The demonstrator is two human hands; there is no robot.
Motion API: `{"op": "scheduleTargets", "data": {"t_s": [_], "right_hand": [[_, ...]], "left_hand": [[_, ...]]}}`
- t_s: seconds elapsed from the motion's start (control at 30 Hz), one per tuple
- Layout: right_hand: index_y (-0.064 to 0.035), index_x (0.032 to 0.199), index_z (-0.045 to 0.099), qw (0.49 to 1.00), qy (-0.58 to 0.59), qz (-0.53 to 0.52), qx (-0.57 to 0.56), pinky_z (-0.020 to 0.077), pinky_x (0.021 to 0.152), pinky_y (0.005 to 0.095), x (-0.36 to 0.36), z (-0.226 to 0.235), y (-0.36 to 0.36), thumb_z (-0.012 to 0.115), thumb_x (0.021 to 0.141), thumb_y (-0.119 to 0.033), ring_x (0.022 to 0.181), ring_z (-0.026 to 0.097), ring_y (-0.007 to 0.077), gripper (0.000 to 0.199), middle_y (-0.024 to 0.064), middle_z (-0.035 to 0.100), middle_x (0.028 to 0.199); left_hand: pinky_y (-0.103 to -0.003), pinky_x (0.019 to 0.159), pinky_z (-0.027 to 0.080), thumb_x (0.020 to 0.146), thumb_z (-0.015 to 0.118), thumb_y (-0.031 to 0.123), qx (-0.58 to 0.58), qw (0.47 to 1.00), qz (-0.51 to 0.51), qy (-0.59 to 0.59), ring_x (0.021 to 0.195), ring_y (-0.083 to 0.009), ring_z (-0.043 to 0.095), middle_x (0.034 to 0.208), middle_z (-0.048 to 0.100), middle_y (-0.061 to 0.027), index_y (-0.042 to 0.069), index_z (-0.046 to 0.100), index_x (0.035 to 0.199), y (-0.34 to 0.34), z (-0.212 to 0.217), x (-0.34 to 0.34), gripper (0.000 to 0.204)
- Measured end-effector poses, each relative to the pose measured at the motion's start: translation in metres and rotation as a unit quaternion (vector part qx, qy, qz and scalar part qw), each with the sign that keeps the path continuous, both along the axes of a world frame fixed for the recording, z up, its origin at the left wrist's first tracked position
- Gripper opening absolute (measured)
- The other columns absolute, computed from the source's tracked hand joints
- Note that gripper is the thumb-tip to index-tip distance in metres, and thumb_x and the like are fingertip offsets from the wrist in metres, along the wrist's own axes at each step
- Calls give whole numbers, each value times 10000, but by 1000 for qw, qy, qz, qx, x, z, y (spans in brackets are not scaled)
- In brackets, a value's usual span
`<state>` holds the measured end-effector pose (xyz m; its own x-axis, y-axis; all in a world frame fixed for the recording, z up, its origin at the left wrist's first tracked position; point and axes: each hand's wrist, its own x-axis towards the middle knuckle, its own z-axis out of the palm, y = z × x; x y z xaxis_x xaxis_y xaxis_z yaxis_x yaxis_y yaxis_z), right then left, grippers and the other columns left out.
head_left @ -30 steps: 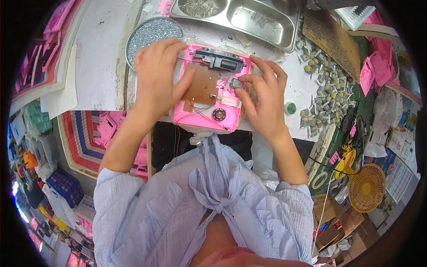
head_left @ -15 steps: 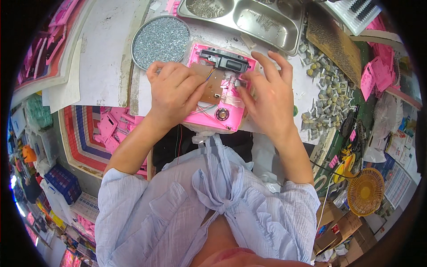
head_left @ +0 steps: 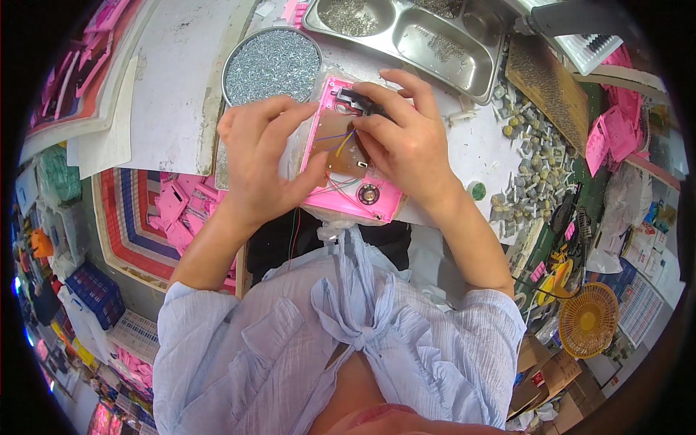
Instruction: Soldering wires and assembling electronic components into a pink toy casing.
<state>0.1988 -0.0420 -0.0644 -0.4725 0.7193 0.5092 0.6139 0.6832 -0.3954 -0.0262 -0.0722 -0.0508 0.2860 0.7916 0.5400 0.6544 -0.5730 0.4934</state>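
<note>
A pink plastic housing [head_left: 341,201] lies in front of me on clear plastic wrap, with a brown circuit board [head_left: 339,163], a round speaker [head_left: 368,193] and a black part [head_left: 349,97] in it. Yellow and blue wires [head_left: 344,143] cross over the board. My left hand [head_left: 262,156] is open at the housing's left edge, thumb and fingers spread and holding nothing. Over the upper right of the housing, my right hand [head_left: 409,138] has its fingers bent in beside the black part and the wire ends. What its fingertips pinch is hidden.
A round tray of screws [head_left: 272,65] stands behind my left hand. A steel compartment tray [head_left: 442,54] with small metal parts is at the back. Several small motor-like parts [head_left: 525,159] lie on the right. A dark grey object [head_left: 573,19] juts in at the top right.
My left hand has let go near the wires and opened, moving left. My right hand has moved up and left, over the black part. The dark grey object has come into view.
</note>
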Motion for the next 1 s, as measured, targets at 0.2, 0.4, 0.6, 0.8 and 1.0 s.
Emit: {"op": "scheduleTargets", "data": {"t_s": [0.2,0.4,0.6,0.8,1.0], "right_hand": [[-66,826,688,998,56,-6,-18,531,904,450,6,0,-4,783,650,-18,1163,571,380,206,66,695,1179],[-70,808,666,995,94,-21,-35,512,929,444,17,1,-9,763,659,-18,1156,567,376,185,63,700,1160],[-68,814,672,995,92,-26,-29,505,928,443,17,-2,-11,758,655,-18,1146,563,369,187,61,694,1144],[-97,840,707,999,29,-29,-5,477,837,421,5,1,-9,787,657,-84,994,564,301,200,22,657,1005],[-110,854,737,995,83,-47,-22,436,784,381,27,-4,-21,796,673,-88,863,556,252,191,5,650,878]], "left_hand": [[-373,749,506,752,760,8,-17,990,-74,-115,847,-267,632,1043,643,-132,21,648,1151,-14,0,8,415],[-350,676,544,799,726,-23,-150,978,-82,-122,769,-258,654,1023,653,-138,12,638,1136,3,-5,27,349],[-382,688,550,830,730,34,-175,983,-52,5,796,-306,681,973,671,-137,43,660,1075,17,-2,21,255],[-389,667,547,848,726,37,-138,985,-107,11,749,-314,673,858,676,-124,41,674,1049,14,-3,22,208],[-298,595,521,878,633,-52,-280,926,-191,-167,695,-130,660,886,678,-67,16,679,1101,16,5,34,238]]}}
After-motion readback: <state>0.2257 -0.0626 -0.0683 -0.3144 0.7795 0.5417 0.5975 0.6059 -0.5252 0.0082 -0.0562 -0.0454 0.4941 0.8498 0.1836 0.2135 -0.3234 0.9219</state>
